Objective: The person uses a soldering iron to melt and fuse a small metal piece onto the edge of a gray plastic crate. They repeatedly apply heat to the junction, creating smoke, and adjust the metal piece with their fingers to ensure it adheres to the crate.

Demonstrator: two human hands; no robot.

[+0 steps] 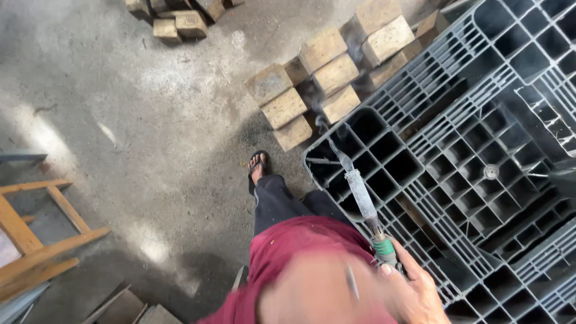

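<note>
My right hand (414, 295) grips the green-collared handle of a long metal heating iron (363, 201). Its thin tip rests on the near left corner of a grey plastic grid pallet (456, 114), and smoke rises from that spot. A blurred skin-coloured shape (315, 294) sits very close to the camera over my red shirt, with a thin grey stick (352, 282) across it. It may be my left hand or forearm, but the blur hides the fingers. My leg in dark trousers and one foot in a sandal (257, 167) stand left of the pallet.
Wooden blocks (324, 72) lie in a heap on the concrete floor beyond the pallet's corner, with more blocks (180, 21) at the top left. A wooden frame (36, 240) stands at the left edge. Boards (129, 307) lie at the bottom.
</note>
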